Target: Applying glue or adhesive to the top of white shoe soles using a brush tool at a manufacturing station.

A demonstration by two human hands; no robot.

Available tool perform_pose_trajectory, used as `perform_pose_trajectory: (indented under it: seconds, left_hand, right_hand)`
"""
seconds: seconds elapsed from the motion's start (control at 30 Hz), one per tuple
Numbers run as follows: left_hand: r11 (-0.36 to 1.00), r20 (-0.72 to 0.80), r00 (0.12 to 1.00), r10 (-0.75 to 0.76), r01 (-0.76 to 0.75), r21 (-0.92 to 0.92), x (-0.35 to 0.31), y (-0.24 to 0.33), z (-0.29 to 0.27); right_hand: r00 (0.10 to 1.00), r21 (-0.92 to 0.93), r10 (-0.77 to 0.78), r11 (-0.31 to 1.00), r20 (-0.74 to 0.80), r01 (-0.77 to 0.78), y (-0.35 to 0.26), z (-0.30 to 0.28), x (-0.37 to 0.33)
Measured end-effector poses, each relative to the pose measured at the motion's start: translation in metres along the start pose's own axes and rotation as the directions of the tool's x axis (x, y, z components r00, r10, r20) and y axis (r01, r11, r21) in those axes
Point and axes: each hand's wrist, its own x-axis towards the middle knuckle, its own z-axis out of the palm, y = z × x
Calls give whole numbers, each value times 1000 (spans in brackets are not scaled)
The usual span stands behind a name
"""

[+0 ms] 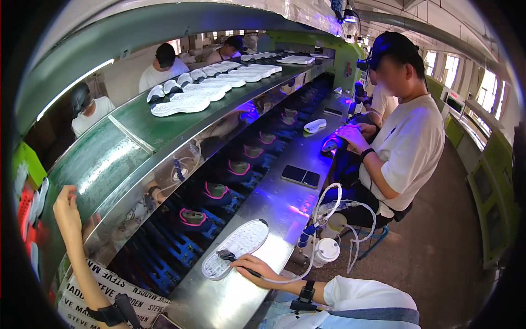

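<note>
My right hand (256, 268) is closed around the dark handle of a brush (227, 255), a thin clear tube trailing from it. The dark bristles touch the inner face of a white shoe sole (244, 238), which lies on the metal ledge (219, 300) with its black-tipped end pointing away from me. Raised over the near part of the green conveyor belt (93, 171), my left hand (67, 209) has loosely bent fingers, slightly apart, and nothing visible in them.
White soles (189, 104) line the upper belt. Below it, dark shoe uppers (193, 217) with pink edges stand in a row. A phone (300, 176) lies on the ledge. At right are a white lidded pot (327, 251), looping tubes and a seated co-worker (408, 137); other people work across the belt.
</note>
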Motion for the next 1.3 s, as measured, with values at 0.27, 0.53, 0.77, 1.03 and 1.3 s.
perform_pose_trajectory:
  seconds: [0.27,0.53,0.77,1.03,1.3]
  left_hand:
    - [988,28,988,149,-150,42,-2,-5,5]
    - [987,24,986,162,-163,11,-6,-3,5]
    - [990,56,997,54,-61,125,-9,27,-2]
    - [994,116,993,-11,-2,112,-9,39,-4]
    - [985,88,989,120,-130,118,-8,10,-6]
  right_hand:
    - [999,6,9,1000,-31,-9,1,-3,0]
    - [999,-9,29,1000,-34,-30,12,1,-6]
    - [998,-74,0,997,-61,-4,16,0,-9]
    - [998,-82,2,997,-57,-6,14,-2,-9]
    - [999,-56,-3,998,-52,0,9,2,-7]
